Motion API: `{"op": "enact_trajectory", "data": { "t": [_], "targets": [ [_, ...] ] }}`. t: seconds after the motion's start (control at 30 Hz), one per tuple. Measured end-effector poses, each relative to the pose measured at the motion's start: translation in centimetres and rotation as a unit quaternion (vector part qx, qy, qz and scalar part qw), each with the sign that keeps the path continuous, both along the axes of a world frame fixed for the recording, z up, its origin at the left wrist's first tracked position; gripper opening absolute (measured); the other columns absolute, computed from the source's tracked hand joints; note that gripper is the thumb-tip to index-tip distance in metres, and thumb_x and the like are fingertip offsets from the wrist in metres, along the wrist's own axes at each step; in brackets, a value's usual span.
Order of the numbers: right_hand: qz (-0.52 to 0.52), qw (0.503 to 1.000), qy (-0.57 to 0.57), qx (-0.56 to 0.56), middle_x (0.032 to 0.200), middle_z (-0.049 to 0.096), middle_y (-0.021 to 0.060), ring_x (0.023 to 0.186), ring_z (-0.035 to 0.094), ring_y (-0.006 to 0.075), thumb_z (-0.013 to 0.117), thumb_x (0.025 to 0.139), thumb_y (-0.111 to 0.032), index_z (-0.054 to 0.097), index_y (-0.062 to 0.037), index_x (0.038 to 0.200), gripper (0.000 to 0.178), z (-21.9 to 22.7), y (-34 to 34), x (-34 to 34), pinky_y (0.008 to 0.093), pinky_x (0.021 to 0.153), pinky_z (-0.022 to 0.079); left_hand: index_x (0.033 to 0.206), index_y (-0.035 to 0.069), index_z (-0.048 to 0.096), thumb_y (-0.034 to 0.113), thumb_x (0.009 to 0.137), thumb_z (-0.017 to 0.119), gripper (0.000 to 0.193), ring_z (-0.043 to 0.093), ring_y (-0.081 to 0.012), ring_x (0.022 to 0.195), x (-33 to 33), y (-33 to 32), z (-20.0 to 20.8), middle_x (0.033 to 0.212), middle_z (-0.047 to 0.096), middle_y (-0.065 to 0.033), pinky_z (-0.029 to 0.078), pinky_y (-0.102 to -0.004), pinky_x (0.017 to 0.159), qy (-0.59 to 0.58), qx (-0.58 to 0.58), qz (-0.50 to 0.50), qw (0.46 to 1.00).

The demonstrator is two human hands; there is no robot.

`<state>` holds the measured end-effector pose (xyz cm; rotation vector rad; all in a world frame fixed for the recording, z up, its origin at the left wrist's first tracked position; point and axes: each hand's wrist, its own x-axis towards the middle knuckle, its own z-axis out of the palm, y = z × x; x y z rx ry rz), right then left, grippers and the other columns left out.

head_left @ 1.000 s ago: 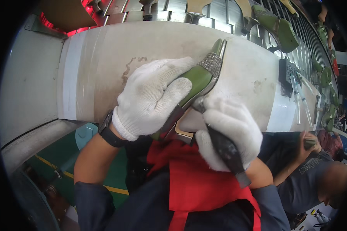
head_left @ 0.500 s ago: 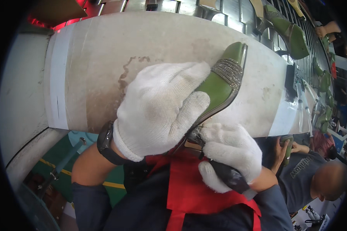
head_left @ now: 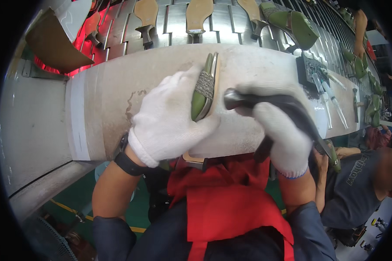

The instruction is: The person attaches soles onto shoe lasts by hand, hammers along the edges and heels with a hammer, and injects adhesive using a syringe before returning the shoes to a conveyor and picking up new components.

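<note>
My left hand (head_left: 170, 117), in a white knitted glove, grips a green shoe (head_left: 199, 104) with a grey corded band across its front. The shoe is tipped on its side above the worktop, its tan sole edge facing right and its heel end towards my body. My palm hides much of it. To the right, my gloved right hand (head_left: 287, 130), slightly blurred, is closed round dark pincers (head_left: 287, 102). Their rounded metal head points left at the shoe, apart from it, and two dark handles spread out below.
The pale worktop (head_left: 109, 95) borders a slatted metal conveyor (head_left: 172, 26) carrying several shoes, some with tan soles up. A dark block (head_left: 307, 71) and clear syringes (head_left: 329, 98) lie at the worktop's right. A co-worker (head_left: 357, 182) holds a green shoe at lower right.
The right hand has lifted from beneath the shoe to the right, bringing the pincers into fuller view. The shoe has turned more onto its side and shifted left. The view now takes in more conveyor.
</note>
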<state>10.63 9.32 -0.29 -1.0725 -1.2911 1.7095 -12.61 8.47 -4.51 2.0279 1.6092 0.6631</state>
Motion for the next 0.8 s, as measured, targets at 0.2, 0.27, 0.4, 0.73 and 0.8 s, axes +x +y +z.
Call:
{"op": "enact_trajectory", "data": {
  "t": [0.2,0.27,0.4,0.73,0.8],
  "targets": [
    [0.006,0.991,-0.062,0.118,0.111,0.079,0.0116,0.104,0.076,0.0205,0.071,0.102,-0.015,0.077,0.0002,0.113,0.020,-1.6,6.0,-1.8,0.0342,0.095,0.060,0.157,-0.005,0.051,0.030,0.083,0.082,0.087,0.069,-0.0448,0.122,0.3,-0.1,-0.1,0.129,0.069,-0.0267,0.054,-0.0488,0.108,-0.009,-0.017,0.010,1.000],
    [-0.024,0.994,-0.061,0.084,0.112,0.080,0.0127,0.101,0.078,0.0210,0.067,0.104,-0.014,0.075,0.0015,0.117,0.021,-1.4,8.5,-2.4,0.0341,0.093,0.061,0.160,-0.001,0.050,0.029,0.083,0.082,0.088,0.070,-0.0441,0.119,0.2,-0.1,-0.4,0.127,0.070,-0.0263,0.055,-0.0491,0.106,0.010,-0.017,0.018,1.000],
    [-0.050,0.995,-0.088,0.026,0.106,0.081,0.0113,0.102,0.077,0.0187,0.070,0.102,-0.013,0.076,0.0000,0.112,0.018,-6.9,11.3,-1.6,0.0305,0.090,0.059,0.162,0.000,0.048,0.028,0.082,0.082,0.092,0.070,-0.0447,0.119,1.7,-1.4,2.3,0.127,0.071,-0.0265,0.056,-0.0490,0.105,0.088,-0.055,0.024,0.994],
    [-0.087,0.994,-0.025,0.056,0.105,0.078,0.0082,0.097,0.072,0.0158,0.070,0.104,-0.015,0.076,0.0019,0.115,0.021,-8.2,3.0,1.3,0.0314,0.089,0.057,0.173,-0.002,0.023,0.017,0.076,0.090,0.120,0.061,-0.0328,0.142,-1.4,-5.0,5.7,0.148,0.061,-0.0242,0.050,-0.0459,0.120,-0.185,0.172,0.025,0.967],
    [-0.065,0.997,-0.028,0.021,0.098,0.077,0.0039,0.096,0.069,0.0131,0.072,0.104,-0.022,0.079,-0.0006,0.113,0.025,-7.3,1.5,1.4,0.0313,0.088,0.056,0.169,-0.003,0.030,0.009,0.075,0.090,0.111,0.062,-0.0285,0.137,-0.4,-5.3,8.6,0.145,0.061,-0.0197,0.052,-0.0456,0.117,-0.338,0.150,0.014,0.929]
  ]
}}
